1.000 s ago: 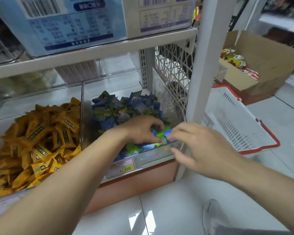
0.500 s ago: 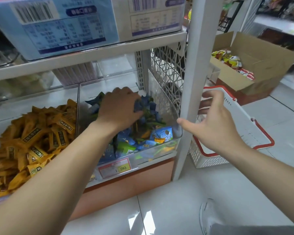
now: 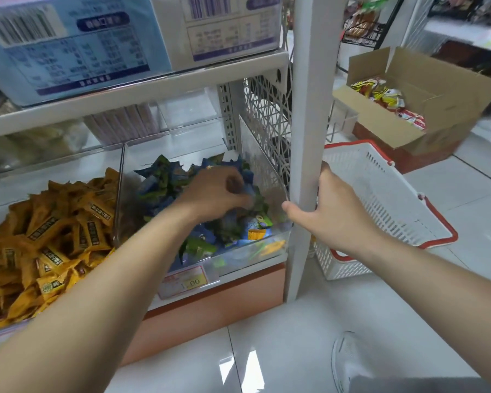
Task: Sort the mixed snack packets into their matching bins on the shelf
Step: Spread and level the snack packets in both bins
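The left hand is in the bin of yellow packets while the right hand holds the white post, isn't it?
No. The head view shows the left hand in the bin of blue and green packets, not the yellow packets. The right hand does hold the white post.

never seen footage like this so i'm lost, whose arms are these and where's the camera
No machine here: a person wears one camera on the head, looking down at their own two arms. The left hand reaches into a clear bin of blue and green packets, fingers curled among them; whether it holds one is unclear. The right hand grips the white shelf post. Yellow packets lie heaped to the bin's left. A white basket sits right of the post.
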